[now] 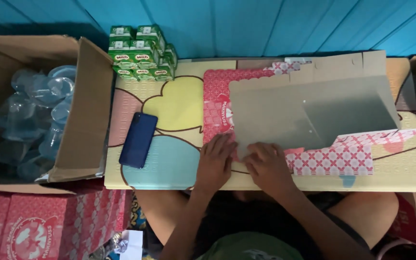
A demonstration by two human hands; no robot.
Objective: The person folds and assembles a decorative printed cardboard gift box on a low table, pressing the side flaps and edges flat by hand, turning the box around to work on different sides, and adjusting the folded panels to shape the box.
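Hands at centre frame: my left hand (pixel 215 161) and right hand (pixel 266 166) press flat, ungripping, on the unfolded carton (pixel 309 113).

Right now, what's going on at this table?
A seated person presses both hands on a flat, unfolded cardboard box blank, grey inside with a pink-and-white patterned outside. The left hand and right hand lie flat side by side on its near edge. The blank rests on a low pastel table. A dark blue phone lies to the left, green drink cartons are stacked at the far edge, and an open cardboard box of clear plastic cups stands beside the table.
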